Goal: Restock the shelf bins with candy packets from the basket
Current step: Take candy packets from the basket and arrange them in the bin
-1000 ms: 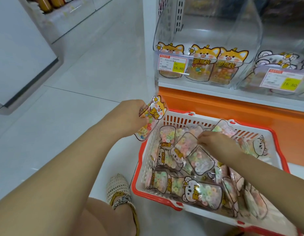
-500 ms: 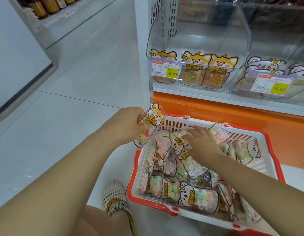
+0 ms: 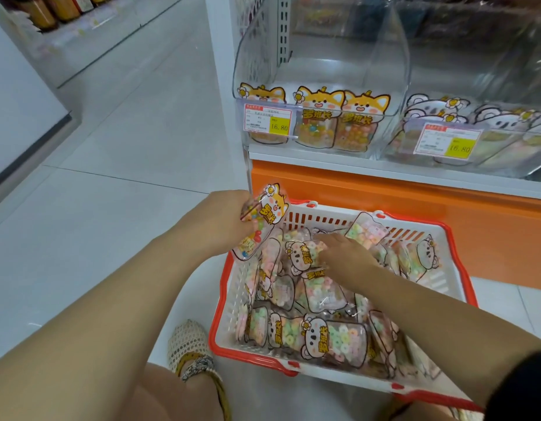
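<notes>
The left hand [image 3: 220, 220] grips an orange fox packet [image 3: 264, 217] over the basket's [image 3: 233, 302] left rim, long axis tilted head-up toward the fox bin [image 3: 324, 65] above and to its right; this hand is nearer. The right hand [image 3: 346, 258] lies fairly flat on bear packets [image 3: 333, 338] inside, gripping none

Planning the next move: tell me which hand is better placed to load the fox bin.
Left. The left hand grips a fox packet, raised over the basket rim, below the fox bin. The right hand lies on bear packets in the basket, gripping nothing.
</notes>
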`<state>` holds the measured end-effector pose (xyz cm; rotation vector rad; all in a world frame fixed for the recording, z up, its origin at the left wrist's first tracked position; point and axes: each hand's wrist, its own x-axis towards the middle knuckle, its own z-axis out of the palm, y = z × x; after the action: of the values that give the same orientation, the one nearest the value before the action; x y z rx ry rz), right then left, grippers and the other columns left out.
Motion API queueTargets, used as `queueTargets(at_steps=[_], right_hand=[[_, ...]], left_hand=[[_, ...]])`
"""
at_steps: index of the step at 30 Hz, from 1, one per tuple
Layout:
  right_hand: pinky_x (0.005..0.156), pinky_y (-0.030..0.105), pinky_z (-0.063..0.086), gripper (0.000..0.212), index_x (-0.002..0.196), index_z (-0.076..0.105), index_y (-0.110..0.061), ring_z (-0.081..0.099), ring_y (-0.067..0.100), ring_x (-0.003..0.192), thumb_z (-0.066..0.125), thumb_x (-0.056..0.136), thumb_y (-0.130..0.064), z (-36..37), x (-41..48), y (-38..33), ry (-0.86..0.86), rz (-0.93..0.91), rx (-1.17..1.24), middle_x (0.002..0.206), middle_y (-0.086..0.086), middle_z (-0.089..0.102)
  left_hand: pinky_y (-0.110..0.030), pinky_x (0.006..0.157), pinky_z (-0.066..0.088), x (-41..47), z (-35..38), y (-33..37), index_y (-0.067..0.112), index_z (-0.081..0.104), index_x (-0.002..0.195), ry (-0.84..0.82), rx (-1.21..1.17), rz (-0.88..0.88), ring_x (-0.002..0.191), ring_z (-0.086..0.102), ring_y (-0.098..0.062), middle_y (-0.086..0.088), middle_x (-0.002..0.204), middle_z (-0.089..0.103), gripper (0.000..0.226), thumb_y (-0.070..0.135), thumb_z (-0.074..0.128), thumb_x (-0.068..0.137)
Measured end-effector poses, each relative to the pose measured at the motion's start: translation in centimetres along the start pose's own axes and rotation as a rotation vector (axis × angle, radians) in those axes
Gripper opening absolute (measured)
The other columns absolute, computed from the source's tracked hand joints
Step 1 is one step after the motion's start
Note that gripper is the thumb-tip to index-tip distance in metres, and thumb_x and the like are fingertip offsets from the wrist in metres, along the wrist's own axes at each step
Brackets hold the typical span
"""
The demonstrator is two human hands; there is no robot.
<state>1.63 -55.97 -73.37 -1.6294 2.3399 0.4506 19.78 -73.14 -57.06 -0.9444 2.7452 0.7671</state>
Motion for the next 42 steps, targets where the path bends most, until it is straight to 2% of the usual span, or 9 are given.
queueTargets(at_steps=[7, 10, 15, 22, 28, 32, 35, 38, 42], right_hand=[[0.109, 0.048, 0.044, 0.114, 0.158, 0.0, -0.014, 0.036, 0.036, 0.142, 0.076, 0.081, -0.05, -0.7, 2.0, -1.0, -0.191, 0.022, 0.158, 0.164, 0.008, 0.019], [0.106, 0.044, 0.046, 0.119, 0.159, 0.002, -0.019, 0.044, 0.03, 0.138, 0.08, 0.076, -0.051, -0.6, 2.5, -0.8, -0.25, 0.059, 0.273, 0.162, 0.006, 0.028], [0.095, 0.041, 0.053, 0.097, 0.149, 0.032, -0.023, 0.053, 0.024, 0.124, 0.073, 0.071, -0.065, -1.2, 0.4, -0.4, -0.06, 0.132, 0.193, 0.145, 0.0, 0.044], [0.1, 0.035, 0.037, 0.085, 0.123, 0.049, -0.03, 0.041, 0.016, 0.114, 0.058, 0.06, -0.087, -8.6, -7.7, 0.6, 0.267, 0.227, 0.323, 0.112, -0.012, 0.051], [0.057, 0.015, 0.04, 0.067, 0.098, 0.045, -0.027, 0.05, 0.001, 0.073, 0.078, 0.059, -0.071, -13.8, -12.5, 2.3, 0.262, 0.363, 1.096, 0.086, -0.014, 0.052], [0.079, 0.029, 0.041, 0.087, 0.105, 0.055, -0.015, 0.05, 0.005, 0.08, 0.053, 0.059, -0.088, -14.4, -14.1, 3.0, 0.256, 0.363, 1.456, 0.092, -0.01, 0.055], [0.092, 0.046, 0.052, 0.076, 0.108, 0.066, -0.007, 0.062, 0.028, 0.085, 0.068, 0.072, -0.073, -14.1, -14.5, 3.0, 0.261, 0.332, 1.716, 0.093, 0.022, 0.068], [0.067, 0.037, 0.051, 0.022, 0.09, 0.057, -0.01, 0.058, 0.02, 0.062, 0.065, 0.095, -0.03, -14.2, -14.6, 3.2, 0.318, 0.326, 1.821, 0.07, 0.011, 0.061], [0.068, 0.037, 0.048, 0.01, 0.098, 0.058, -0.008, 0.059, 0.022, 0.07, 0.065, 0.095, -0.015, -14.6, -14.7, 3.3, 0.378, 0.352, 1.832, 0.076, 0.008, 0.064]], left_hand=[[-0.023, 0.058, 0.037, 0.3, 0.8, 0.9, 0.018, 0.061, 0.113, 0.003, -0.015, 0.023, 0.087, 0.058, -0.018, -0.002, 0.112, 0.064, 0.02, 0.03, 0.062, 0.097], [-0.022, 0.063, 0.039, 0.7, 0.6, 0.7, 0.017, 0.062, 0.113, 0.008, -0.009, 0.013, 0.093, 0.06, -0.019, -0.003, 0.112, 0.065, 0.02, 0.03, 0.062, 0.097], [-0.034, 0.078, 0.048, 1.2, 0.5, 1.0, 0.014, 0.061, 0.112, 0.017, 0.006, 0.028, 0.096, 0.061, -0.02, -0.004, 0.112, 0.066, 0.021, 0.03, 0.062, 0.098], [-0.034, 0.075, 0.049, 0.9, 0.8, 2.1, 0.013, 0.06, 0.102, 0.048, -0.083, 0.055, 0.089, 0.063, -0.023, -0.006, 0.103, 0.066, 0.021, 0.033, 0.064, 0.096], [-0.044, 0.092, 0.056, -0.2, 1.4, 5.3, 0.019, 0.065, 0.119, -0.176, -1.053, -0.13, 0.095, 0.074, -0.019, 0.0, 0.103, 0.077, 0.021, 0.019, 0.062, 0.099], [-0.04, 0.084, 0.057, -1.0, 2.1, 7.2, 0.011, 0.062, 0.125, -0.28, -1.285, -0.178, 0.087, 0.075, -0.021, -0.009, 0.107, 0.076, 0.025, 0.017, 0.055, 0.101], [-0.038, 0.071, 0.06, -1.6, 2.8, 8.5, 0.004, 0.06, 0.127, -0.325, -1.362, -0.184, 0.076, 0.073, -0.023, -0.012, 0.1, 0.075, 0.03, 0.019, 0.052, 0.103], [-0.04, 0.074, 0.057, -2.0, 3.2, 9.4, 0.006, 0.063, 0.125, -0.336, -1.372, -0.178, 0.071, 0.071, -0.02, -0.01, 0.096, 0.075, 0.036, 0.031, 0.051, 0.102], [-0.046, 0.087, 0.056, -2.1, 3.1, 9.5, 0.008, 0.065, 0.126, -0.345, -1.375, -0.144, 0.078, 0.07, -0.022, -0.011, 0.099, 0.075, 0.046, 0.04, 0.058, 0.093]])
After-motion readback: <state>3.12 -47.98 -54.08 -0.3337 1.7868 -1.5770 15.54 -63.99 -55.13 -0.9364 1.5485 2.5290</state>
